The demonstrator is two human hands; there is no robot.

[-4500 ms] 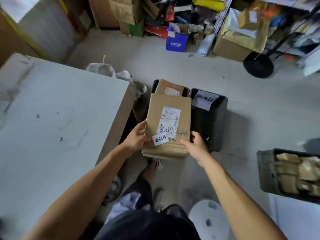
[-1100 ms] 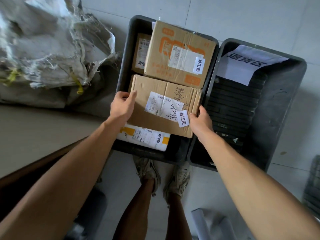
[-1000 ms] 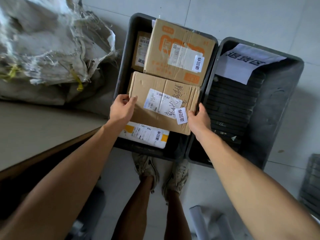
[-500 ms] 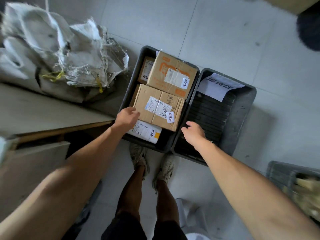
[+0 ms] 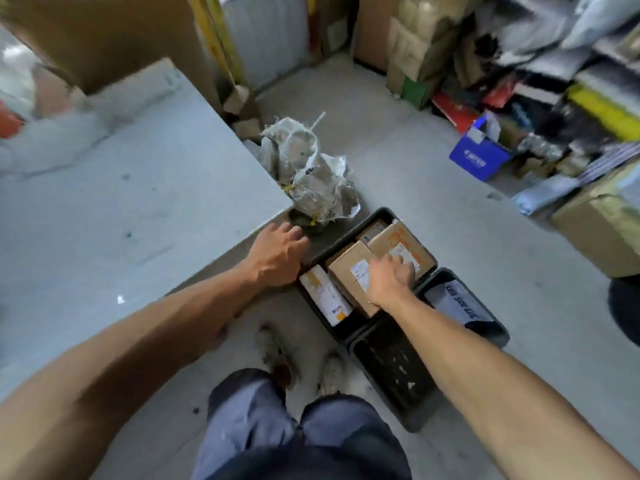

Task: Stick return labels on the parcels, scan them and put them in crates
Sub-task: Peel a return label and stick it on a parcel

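A black crate [image 5: 384, 214] on the floor holds several labelled parcels: the brown box [image 5: 346, 275] just set down, an orange-printed box [image 5: 401, 245] behind it and a white parcel [image 5: 323, 299] in front. My left hand [image 5: 277, 254] hovers near the table corner, fingers loosely spread, holding nothing. My right hand [image 5: 389, 278] hangs above the brown box with fingers loosely curled and nothing in it. A second black crate [image 5: 391, 372] with a white paper sign [image 5: 453, 303] stands to the right.
A grey table [image 5: 121, 209] fills the left side. A crumpled woven sack [image 5: 311, 174] lies on the floor beyond the crates. Boxes, a blue carton [image 5: 479, 154] and cluttered shelves line the back right. My legs and shoes show below.
Both hands have let go of the brown box, which now lies in the left crate. The hands have lifted away and the view has risen and swung left toward the table.
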